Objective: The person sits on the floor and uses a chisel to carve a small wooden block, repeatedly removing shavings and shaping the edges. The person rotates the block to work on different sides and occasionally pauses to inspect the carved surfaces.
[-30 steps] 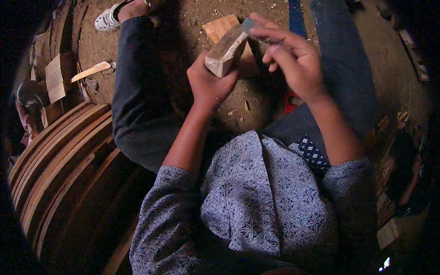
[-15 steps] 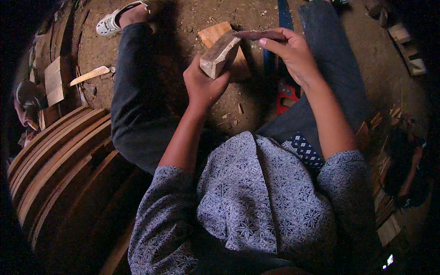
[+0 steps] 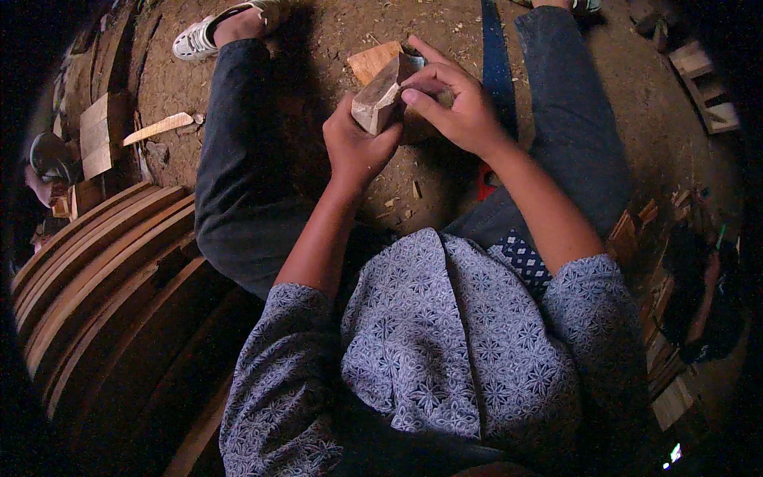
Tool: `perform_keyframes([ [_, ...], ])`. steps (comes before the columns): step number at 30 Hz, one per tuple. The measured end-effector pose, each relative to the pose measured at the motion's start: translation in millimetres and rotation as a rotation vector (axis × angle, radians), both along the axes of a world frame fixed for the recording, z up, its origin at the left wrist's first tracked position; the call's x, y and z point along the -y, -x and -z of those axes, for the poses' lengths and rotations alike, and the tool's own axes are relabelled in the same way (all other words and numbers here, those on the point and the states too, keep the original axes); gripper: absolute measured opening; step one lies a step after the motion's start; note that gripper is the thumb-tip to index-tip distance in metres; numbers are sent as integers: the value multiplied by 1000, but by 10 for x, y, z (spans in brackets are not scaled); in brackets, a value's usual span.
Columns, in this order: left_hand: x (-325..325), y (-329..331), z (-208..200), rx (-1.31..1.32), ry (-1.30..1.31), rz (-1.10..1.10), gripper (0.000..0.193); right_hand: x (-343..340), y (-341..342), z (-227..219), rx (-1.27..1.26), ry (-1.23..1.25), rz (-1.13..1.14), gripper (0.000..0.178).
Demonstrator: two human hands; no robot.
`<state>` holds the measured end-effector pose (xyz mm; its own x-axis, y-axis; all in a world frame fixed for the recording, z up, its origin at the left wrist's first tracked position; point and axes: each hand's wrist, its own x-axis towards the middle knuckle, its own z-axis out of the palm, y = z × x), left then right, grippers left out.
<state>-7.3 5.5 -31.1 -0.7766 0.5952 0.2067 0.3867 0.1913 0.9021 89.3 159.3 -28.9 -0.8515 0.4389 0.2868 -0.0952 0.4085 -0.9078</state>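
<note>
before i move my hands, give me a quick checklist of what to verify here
1. Left hand holding the wooden block: ok, wrapped around its near part.
2. Right hand at the block: ok, thumb and fingers at its right side.
3. Right hand's contents identified: cannot tell, the fingers hide too much.
4. Block's upper right edge even: not ok, it looks rough and pale.
5. Ground free of wood chips: not ok, some lie between the legs.
6. Pale blade-shaped piece apart from both hands: ok, beyond the left leg.
</note>
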Motion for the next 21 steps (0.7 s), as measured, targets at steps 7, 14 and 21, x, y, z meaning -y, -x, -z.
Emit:
perform_keyframes([
  [7, -22, -7, -12, -4, 16, 17, 32, -60, -24, -43, 2, -104, 83, 14],
  [14, -22, -27, -26, -15, 76, 16, 33, -297, -79, -35, 98, -156, 175, 25],
  [21, -24, -18, 19, -20, 45, 23, 32, -40, -46, 17, 113, 137, -9, 36],
])
